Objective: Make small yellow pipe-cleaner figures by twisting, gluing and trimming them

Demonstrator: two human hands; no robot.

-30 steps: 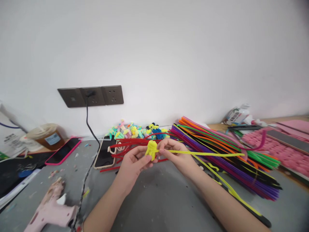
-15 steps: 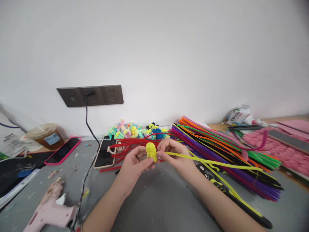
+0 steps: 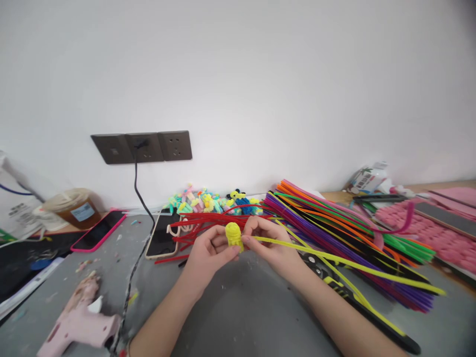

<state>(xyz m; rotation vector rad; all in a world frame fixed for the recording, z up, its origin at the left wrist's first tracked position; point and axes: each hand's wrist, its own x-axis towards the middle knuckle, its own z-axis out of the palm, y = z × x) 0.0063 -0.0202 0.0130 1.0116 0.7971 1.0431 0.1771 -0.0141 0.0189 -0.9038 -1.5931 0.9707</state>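
Observation:
Between my hands, above the grey table, is a small yellow figure (image 3: 233, 233) of wound pipe cleaner with a rounded top. My left hand (image 3: 213, 250) is closed on it from the left, thumb across its lower front. My right hand (image 3: 266, 240) pinches a yellow pipe cleaner (image 3: 334, 257) right beside the figure; its long free end runs out to the right over my forearm. The pinched end is hidden by my fingers. Pliers (image 3: 357, 302) with black and yellow handles lie under and beyond my right forearm.
Bundled pipe cleaners (image 3: 327, 233) in many colours lie right, red ones (image 3: 208, 218) behind my hands. Small colourful pieces (image 3: 197, 201) are heaped by the wall. At left are a pink glue gun (image 3: 80, 322), two phones (image 3: 100, 230), a black cable (image 3: 137, 267) and a lidded cup (image 3: 80, 208).
The free end of the yellow pipe cleaner has swung lower and reaches farther right. My hands stay together at the figure, which has turned slightly. The view has shifted a little.

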